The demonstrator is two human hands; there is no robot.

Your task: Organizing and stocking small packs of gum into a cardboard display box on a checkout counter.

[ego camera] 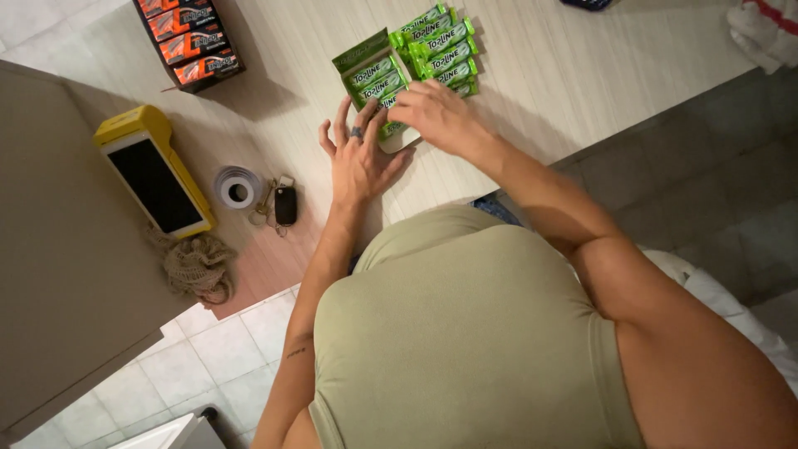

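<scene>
An open green display box [366, 56] of green gum packs lies on the light wood counter [549, 75]. My left hand [359, 158], with a ring on one finger, rests flat with fingers spread against the box's near end. My right hand [434, 115] reaches over the near end of the box, fingers curled on a green pack [391, 129] there. A stack of several loose green gum packs [440, 48] lies just right of the box.
A dark box of orange packs [189, 40] sits at the far left. A yellow payment terminal [155, 170], a paper roll [237, 186], a car key [284, 204] and a twine bundle [197, 266] lie left of my arm. A cloth [769, 29] lies far right.
</scene>
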